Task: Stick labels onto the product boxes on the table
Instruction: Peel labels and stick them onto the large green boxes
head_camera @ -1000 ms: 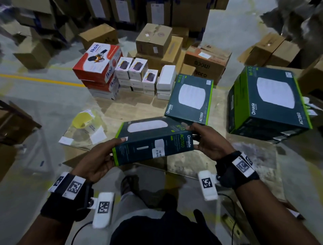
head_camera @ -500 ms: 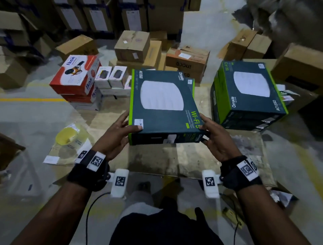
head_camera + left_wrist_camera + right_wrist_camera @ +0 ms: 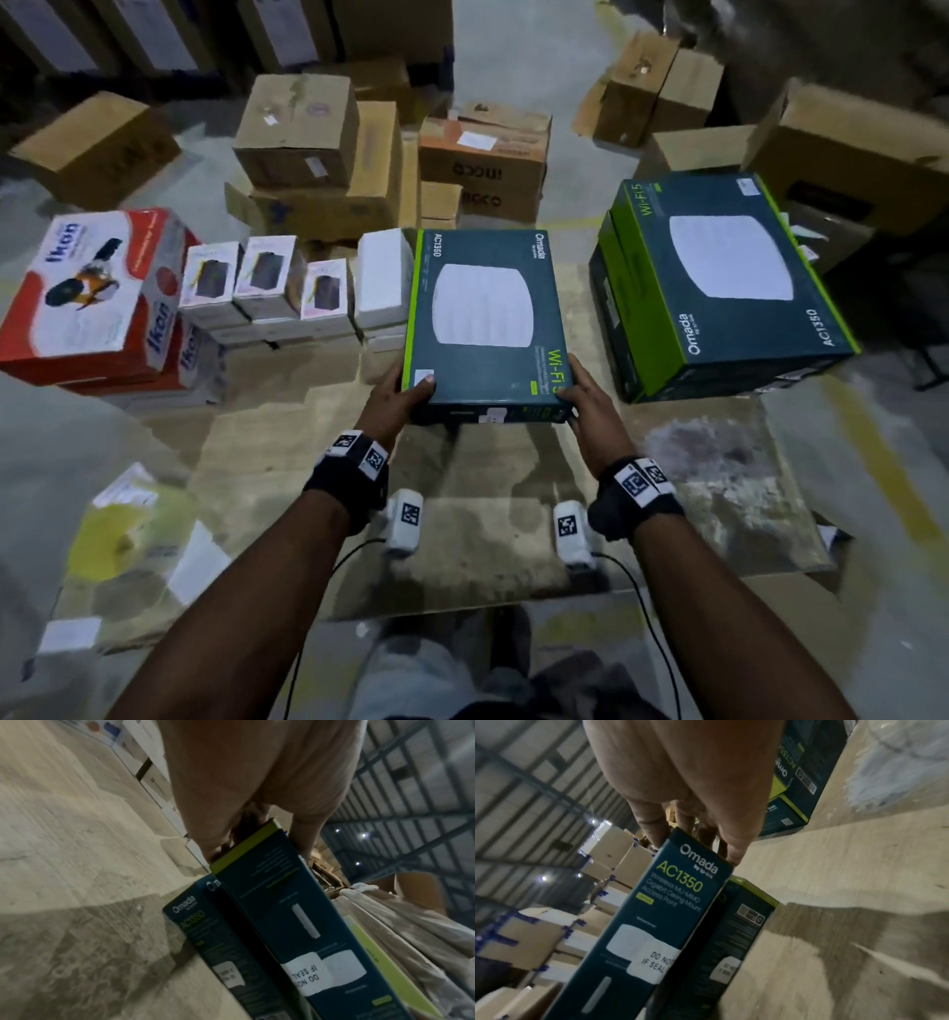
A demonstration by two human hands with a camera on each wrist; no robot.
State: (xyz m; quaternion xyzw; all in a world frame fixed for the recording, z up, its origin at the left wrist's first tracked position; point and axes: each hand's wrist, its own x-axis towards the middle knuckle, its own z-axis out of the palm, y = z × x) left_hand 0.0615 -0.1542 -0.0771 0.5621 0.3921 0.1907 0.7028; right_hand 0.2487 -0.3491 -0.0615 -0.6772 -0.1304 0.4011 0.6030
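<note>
I hold a dark teal Omada box (image 3: pixel 488 318) flat, its top face up, by its two near corners. My left hand (image 3: pixel 398 395) grips the near-left corner, thumb on top beside a small white label (image 3: pixel 423 374). My right hand (image 3: pixel 585 406) grips the near-right corner. In the left wrist view the left hand (image 3: pixel 244 791) curls round the held box (image 3: pixel 295 923), which hangs just above a second Omada box (image 3: pixel 205 923) lying on the table. The right wrist view shows the right hand (image 3: pixel 693 780), the held box (image 3: pixel 659 912) and the lower box (image 3: pixel 739 923).
A stack of Omada boxes (image 3: pixel 719 288) stands at the right of the wooden table (image 3: pixel 287 462). Red Ikon boxes (image 3: pixel 92 293) and small white boxes (image 3: pixel 267 277) stand at the left. A label sheet (image 3: pixel 128 534) lies at the near left. Brown cartons (image 3: pixel 298 133) crowd the floor behind.
The held box has been turned from its side to top face up and carried forward, away from me, over the Omada box on the table. Both hands kept their grip.
</note>
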